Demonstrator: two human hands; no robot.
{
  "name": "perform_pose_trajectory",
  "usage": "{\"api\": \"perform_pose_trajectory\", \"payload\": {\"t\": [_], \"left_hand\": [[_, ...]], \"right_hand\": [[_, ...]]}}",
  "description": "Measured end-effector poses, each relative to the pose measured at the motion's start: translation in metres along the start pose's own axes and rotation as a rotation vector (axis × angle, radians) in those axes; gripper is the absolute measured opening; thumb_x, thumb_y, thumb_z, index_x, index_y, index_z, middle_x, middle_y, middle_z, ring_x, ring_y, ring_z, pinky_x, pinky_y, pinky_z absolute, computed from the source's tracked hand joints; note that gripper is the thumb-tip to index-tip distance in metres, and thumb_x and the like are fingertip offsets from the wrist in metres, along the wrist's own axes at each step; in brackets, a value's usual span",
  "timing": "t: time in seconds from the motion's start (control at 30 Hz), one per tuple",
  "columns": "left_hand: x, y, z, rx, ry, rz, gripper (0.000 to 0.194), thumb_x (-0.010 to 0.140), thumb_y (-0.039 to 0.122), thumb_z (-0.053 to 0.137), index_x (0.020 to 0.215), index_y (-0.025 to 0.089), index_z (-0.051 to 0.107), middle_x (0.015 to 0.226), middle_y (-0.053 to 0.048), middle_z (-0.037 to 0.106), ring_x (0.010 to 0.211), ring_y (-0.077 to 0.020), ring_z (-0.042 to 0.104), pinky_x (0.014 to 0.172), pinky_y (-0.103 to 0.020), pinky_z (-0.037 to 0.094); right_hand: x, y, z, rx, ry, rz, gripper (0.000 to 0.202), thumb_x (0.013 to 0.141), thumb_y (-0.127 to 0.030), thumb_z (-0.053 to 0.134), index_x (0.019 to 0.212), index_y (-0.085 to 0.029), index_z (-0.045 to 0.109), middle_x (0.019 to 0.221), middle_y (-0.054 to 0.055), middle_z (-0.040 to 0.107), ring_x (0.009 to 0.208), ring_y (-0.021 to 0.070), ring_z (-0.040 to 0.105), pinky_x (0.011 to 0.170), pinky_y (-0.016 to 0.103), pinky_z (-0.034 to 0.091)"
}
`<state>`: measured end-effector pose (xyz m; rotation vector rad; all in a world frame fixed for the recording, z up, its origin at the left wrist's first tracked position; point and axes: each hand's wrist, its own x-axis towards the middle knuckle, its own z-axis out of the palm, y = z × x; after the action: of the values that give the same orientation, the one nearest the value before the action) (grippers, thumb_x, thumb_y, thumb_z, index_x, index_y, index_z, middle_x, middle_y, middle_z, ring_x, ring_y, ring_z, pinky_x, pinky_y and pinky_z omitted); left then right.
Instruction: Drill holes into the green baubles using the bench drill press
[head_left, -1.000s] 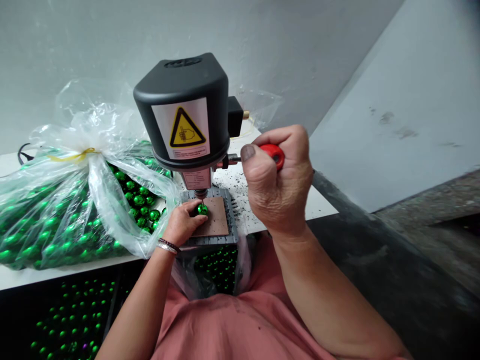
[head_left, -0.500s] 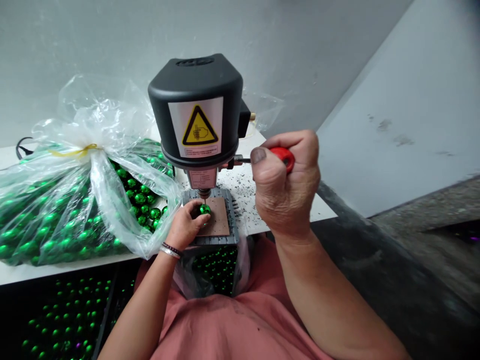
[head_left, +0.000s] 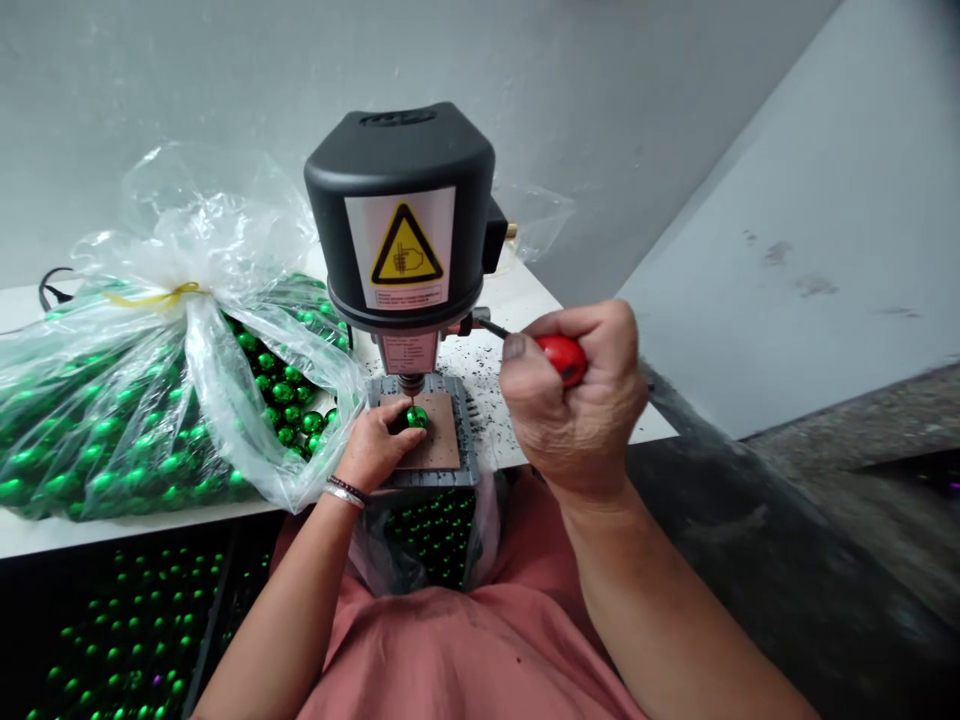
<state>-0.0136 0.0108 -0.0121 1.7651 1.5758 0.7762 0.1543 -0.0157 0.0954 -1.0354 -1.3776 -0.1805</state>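
Note:
Pinched between the thumb and fingers of my left hand (head_left: 375,440) is a shiny green ball (head_left: 417,417). It rests on a brown board (head_left: 439,445) on the base of a small black drill press (head_left: 397,210). The drill bit (head_left: 412,398) comes down onto the top of the ball; how deep it goes I cannot tell. My right hand (head_left: 574,395) is wrapped round the red knob (head_left: 564,360) of the press lever, to the right of the machine.
On the left a clear plastic bag (head_left: 225,390), tied with yellow string, has a torn opening showing many green balls (head_left: 285,392). Dark shavings (head_left: 491,390) litter the white table (head_left: 540,300). More green balls (head_left: 120,620) lie below the table, and others (head_left: 431,535) by my lap.
My right hand has pulled the red knob downward, so the lever now slopes down. My left hand keeps the ball in place under the bit. The view has shifted slightly.

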Motion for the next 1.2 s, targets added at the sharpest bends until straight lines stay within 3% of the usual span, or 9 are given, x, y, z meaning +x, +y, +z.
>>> {"api": "perform_pose_trajectory", "payload": {"t": [0.43, 0.83, 0.93, 1.03, 1.2], "left_hand": [[-0.001, 0.000, 0.001, 0.043, -0.015, -0.018, 0.045, 0.071, 0.030, 0.064, 0.114, 0.015, 0.062, 0.108, -0.007, 0.068, 0.098, -0.0209, 0.061, 0.090, -0.033, 0.044], [-0.002, -0.005, 0.003, 0.052, 0.003, -0.006, 0.046, 0.071, 0.032, 0.064, 0.115, 0.017, 0.062, 0.106, -0.008, 0.067, 0.097, -0.0203, 0.061, 0.088, -0.032, 0.044], [-0.001, -0.005, 0.004, 0.027, 0.005, 0.001, 0.045, 0.071, 0.032, 0.064, 0.113, 0.018, 0.062, 0.107, -0.007, 0.067, 0.097, -0.0200, 0.060, 0.089, -0.032, 0.044], [-0.002, -0.001, 0.004, 0.000, 0.016, 0.003, 0.039, 0.071, 0.031, 0.062, 0.108, 0.019, 0.063, 0.101, -0.004, 0.068, 0.093, -0.0187, 0.061, 0.086, -0.031, 0.045], [-0.025, 0.010, -0.010, 0.018, 0.017, 0.024, 0.037, 0.073, 0.030, 0.057, 0.107, 0.015, 0.061, 0.099, -0.006, 0.066, 0.088, -0.0182, 0.060, 0.082, -0.031, 0.047]], "right_hand": [[-0.029, 0.009, -0.001, -0.089, 0.007, -0.107, 0.004, 0.079, -0.022, 0.050, 0.081, -0.020, 0.048, 0.064, -0.004, 0.051, 0.055, 0.0060, 0.046, 0.051, 0.020, 0.041], [-0.061, 0.029, 0.012, 0.226, -0.036, -0.014, 0.016, 0.078, -0.015, 0.047, 0.092, -0.020, 0.043, 0.073, -0.002, 0.048, 0.066, 0.0086, 0.052, 0.060, 0.026, 0.046], [-0.045, 0.020, 0.012, 0.177, 0.004, -0.016, 0.010, 0.079, -0.017, 0.047, 0.089, -0.019, 0.045, 0.073, -0.002, 0.049, 0.064, 0.0079, 0.051, 0.060, 0.024, 0.045], [-0.008, 0.004, 0.010, 0.024, 0.089, 0.022, 0.005, 0.082, -0.024, 0.047, 0.079, -0.019, 0.047, 0.063, -0.003, 0.046, 0.054, 0.0055, 0.046, 0.051, 0.020, 0.039], [0.035, -0.010, 0.011, -0.016, -0.011, 0.105, 0.019, 0.083, -0.034, 0.045, 0.070, -0.020, 0.043, 0.059, -0.005, 0.043, 0.053, 0.0055, 0.043, 0.052, 0.020, 0.037]]}}
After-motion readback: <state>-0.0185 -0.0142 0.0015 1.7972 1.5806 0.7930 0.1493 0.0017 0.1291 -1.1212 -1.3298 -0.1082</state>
